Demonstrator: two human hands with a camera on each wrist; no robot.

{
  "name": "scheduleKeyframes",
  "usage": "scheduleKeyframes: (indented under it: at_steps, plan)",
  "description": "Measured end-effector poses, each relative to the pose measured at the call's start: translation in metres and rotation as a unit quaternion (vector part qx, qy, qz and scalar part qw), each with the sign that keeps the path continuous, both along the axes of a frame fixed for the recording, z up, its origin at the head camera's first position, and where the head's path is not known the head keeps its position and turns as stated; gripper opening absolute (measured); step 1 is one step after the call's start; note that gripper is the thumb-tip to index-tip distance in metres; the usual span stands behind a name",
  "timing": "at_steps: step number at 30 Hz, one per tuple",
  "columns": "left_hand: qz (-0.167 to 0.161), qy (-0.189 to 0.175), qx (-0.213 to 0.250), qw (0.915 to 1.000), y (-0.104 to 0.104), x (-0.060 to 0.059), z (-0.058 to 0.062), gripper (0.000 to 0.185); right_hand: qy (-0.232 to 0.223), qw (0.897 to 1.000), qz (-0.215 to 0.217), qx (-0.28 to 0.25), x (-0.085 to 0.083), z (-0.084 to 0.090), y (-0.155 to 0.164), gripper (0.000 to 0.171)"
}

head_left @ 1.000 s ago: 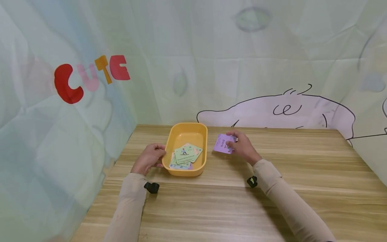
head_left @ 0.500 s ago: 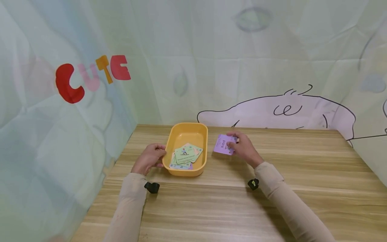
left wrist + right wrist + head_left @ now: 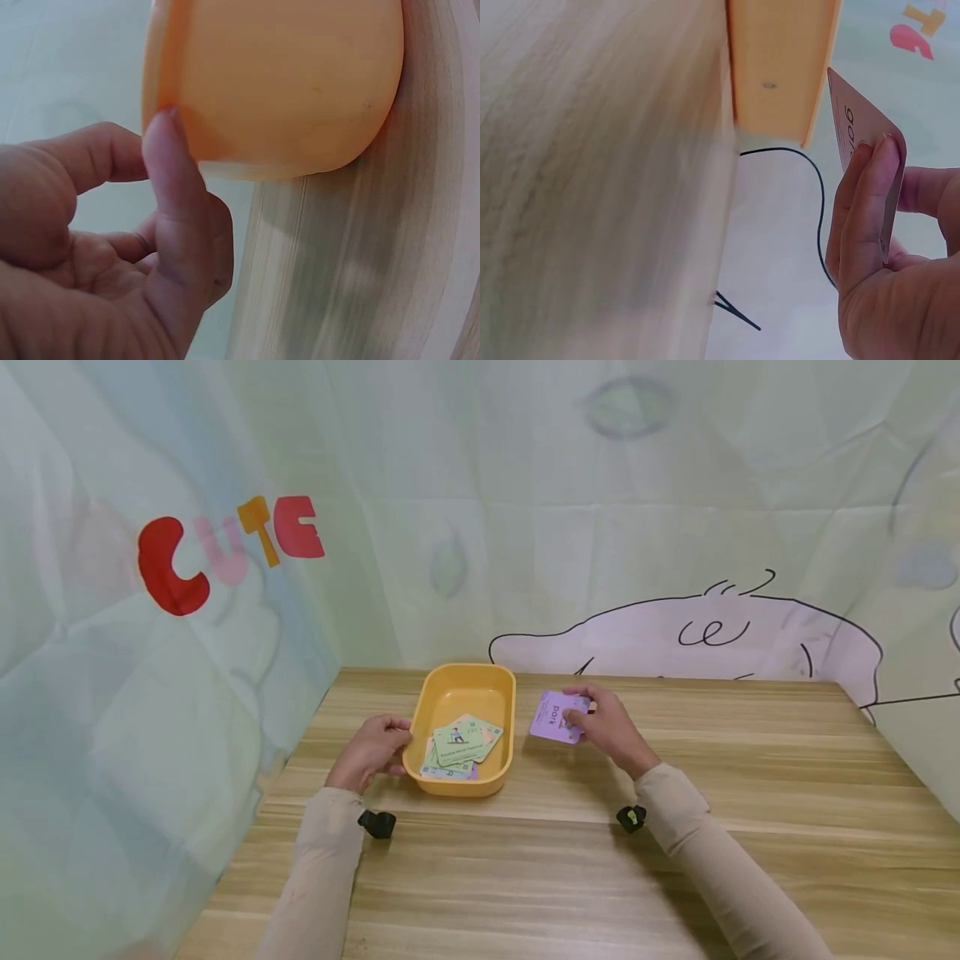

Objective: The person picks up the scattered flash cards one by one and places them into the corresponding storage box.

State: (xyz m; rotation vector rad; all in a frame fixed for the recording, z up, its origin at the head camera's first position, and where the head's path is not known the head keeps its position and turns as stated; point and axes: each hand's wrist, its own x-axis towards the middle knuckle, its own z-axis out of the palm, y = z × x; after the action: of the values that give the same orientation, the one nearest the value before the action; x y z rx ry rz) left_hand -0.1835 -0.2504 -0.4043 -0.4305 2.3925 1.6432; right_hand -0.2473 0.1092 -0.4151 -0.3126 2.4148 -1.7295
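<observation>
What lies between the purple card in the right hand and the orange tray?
Nothing: in the head view only a bare strip of the wooden table separates the purple card, pinched by the right hand, from the orange tray.

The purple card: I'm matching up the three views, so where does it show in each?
Head: purple card right of centre, pinched by the right hand, beside the orange tray.
Left wrist: not in it.
Right wrist: upper right, edge-on, above the fingers.
Shared landmark: the orange tray.
</observation>
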Motion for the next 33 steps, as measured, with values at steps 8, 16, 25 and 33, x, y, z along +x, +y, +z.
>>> scheduleKeyframes:
  at_steps: [8, 16, 25, 33]
  plan:
    - [0.001, 0.001, 0.0, 1.0, 0.0, 0.0, 0.0, 0.031, 0.006, 1.0, 0.008, -0.012, 0.007, 0.009, -0.004, 0.041]
    - [0.004, 0.0, -0.004, 1.0, 0.001, 0.001, 0.001, 0.031, 0.003, 1.0, 0.013, -0.006, 0.01, 0.013, -0.011, 0.04]
    - [0.005, 0.001, -0.006, 1.0, 0.001, 0.002, 0.001, 0.03, 0.003, 1.0, 0.024, -0.017, 0.016, 0.018, -0.021, 0.04]
    - [0.005, 0.003, -0.007, 1.0, 0.001, 0.002, 0.001, 0.03, 0.011, 0.999, 0.037, -0.033, 0.017, 0.02, -0.031, 0.039]
